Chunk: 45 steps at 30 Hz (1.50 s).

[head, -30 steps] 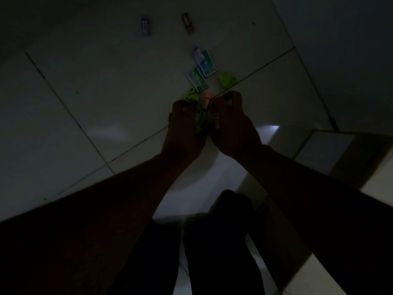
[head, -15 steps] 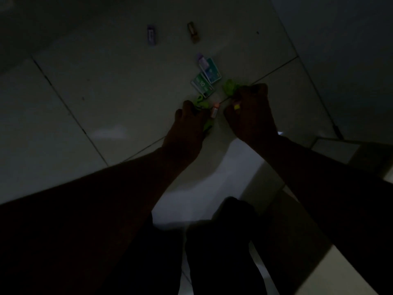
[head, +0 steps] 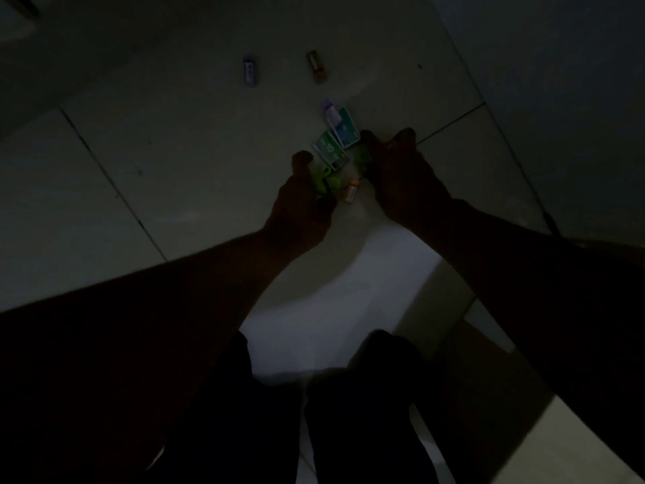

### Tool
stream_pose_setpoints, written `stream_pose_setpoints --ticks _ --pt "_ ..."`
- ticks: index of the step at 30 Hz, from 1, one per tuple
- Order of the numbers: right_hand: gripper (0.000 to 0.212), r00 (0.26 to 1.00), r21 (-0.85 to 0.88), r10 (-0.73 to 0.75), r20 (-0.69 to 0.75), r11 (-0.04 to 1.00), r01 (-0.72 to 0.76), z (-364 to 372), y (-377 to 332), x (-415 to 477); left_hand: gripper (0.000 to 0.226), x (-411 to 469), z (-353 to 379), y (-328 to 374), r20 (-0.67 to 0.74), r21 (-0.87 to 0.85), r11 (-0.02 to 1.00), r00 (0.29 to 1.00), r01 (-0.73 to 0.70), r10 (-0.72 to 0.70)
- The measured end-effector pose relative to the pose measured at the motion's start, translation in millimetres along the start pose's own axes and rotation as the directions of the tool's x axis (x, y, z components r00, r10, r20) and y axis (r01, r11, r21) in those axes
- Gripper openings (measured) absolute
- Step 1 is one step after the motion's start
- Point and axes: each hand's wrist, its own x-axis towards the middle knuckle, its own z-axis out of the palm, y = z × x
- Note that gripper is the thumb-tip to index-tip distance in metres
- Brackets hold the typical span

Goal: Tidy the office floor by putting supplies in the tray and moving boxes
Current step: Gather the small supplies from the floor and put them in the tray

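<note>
Left hand (head: 300, 207) has its fingers curled round a lime-green item (head: 323, 178) and is holding it low over the floor (head: 174, 151). Right hand (head: 401, 179) is fingers-down on the tiles just beside it, with a bit of green showing at its inner edge. It's too dark to tell if it's gripping anything.

Key relation: the green box (head: 330, 150) sits in the gap just beyond both sets of fingertips, touching or nearly touching the left hand's green item. The blue box (head: 346, 129) overlaps its far end. Both lie flat and slanted, long axes pointing roughly away from the person. I'd say the right hand is nearer the blue box and the left is already full — so the right looks the better pick.

- An orange-capped tube (head: 350, 192) is on the floor between the two hands.
- A purple-capped tube (head: 330, 111) lies against the blue box's far end.
- A purple piece (head: 250, 69) and a brown piece (head: 317, 66) are well apart, further out.

Boxes are small printed cartons — labels unreadable. I can't make out the tray here.
</note>
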Motion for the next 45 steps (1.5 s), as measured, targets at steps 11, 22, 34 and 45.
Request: stream_pose_setpoints --ticks 11,22,34,45 --pt "0.046 0.993 0.037 -0.023 -0.112 0.999 0.027 11 -14 -15 0.075 5 22 21 -0.025 0.018 0.986 0.986 0.166 -0.166" --pt "0.029 0.987 0.321 -0.052 -0.151 0.942 0.098 5 -31 -39 0.046 -16 -17 -5 0.133 -0.143 0.986 0.989 0.082 -0.063" --pt "0.020 0.978 0.532 -0.059 -0.201 0.832 0.160 -93 -129 -103 0.018 -115 -130 46 0.183 -0.408 0.897 0.978 0.168 -0.100" --pt "0.015 0.928 0.727 0.167 -0.333 0.673 0.139 -282 -212 -219 0.006 -220 -273 203 0.132 -0.694 0.695 0.982 0.187 -0.133"
